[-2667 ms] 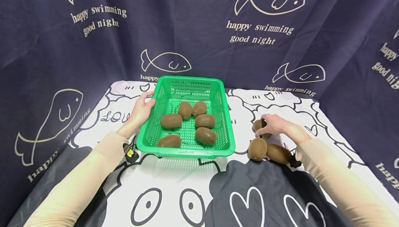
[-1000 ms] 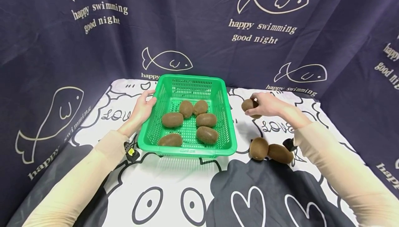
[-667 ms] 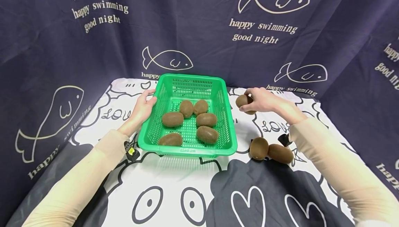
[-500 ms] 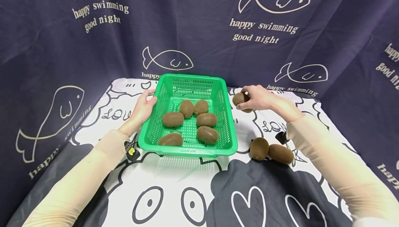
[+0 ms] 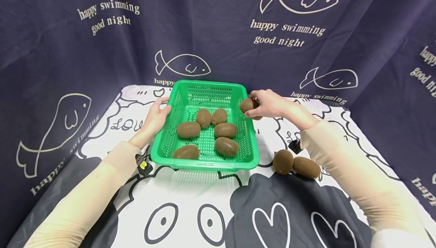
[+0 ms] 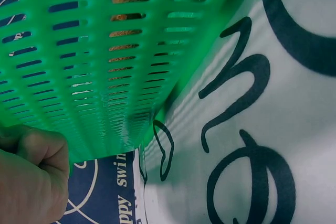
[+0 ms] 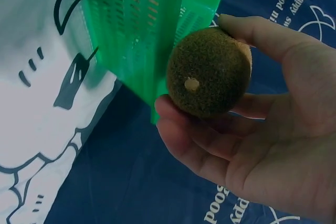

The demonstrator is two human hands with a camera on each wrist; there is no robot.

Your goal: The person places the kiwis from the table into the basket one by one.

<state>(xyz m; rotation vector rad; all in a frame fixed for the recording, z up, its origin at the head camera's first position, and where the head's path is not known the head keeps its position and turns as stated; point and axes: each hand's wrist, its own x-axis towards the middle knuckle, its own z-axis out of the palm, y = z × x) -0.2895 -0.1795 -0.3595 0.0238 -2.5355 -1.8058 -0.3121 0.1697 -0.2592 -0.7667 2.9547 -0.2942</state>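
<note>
My right hand (image 5: pixel 270 104) grips a brown kiwifruit (image 5: pixel 249 105) by its sides, thumb against fingers, at the basket's far right rim. In the right wrist view the kiwifruit (image 7: pixel 207 72) shows its blunt stem end and overlaps the basket wall. The green plastic basket (image 5: pixel 204 165) stands on the cloth with several kiwifruits inside, among them one kiwifruit (image 5: pixel 188 130) lying on its side at the left. My left hand (image 5: pixel 156 118) holds the basket's left side near the rim. The left wrist view shows that hand (image 6: pixel 34 174) with bent fingers against the slotted wall.
Two more kiwifruits, a rounder-looking kiwifruit (image 5: pixel 283 161) and a longer-looking kiwifruit (image 5: pixel 306 167), lie touching on the cloth below my right forearm. A patterned cloth (image 5: pixel 184 210) covers the table. A dark blue fish-print curtain (image 5: pixel 225 25) hangs behind and at both sides.
My right hand has picked up a kiwifruit from the cloth at the right and carried it left to the basket's rim. The left hand stays at the basket.
</note>
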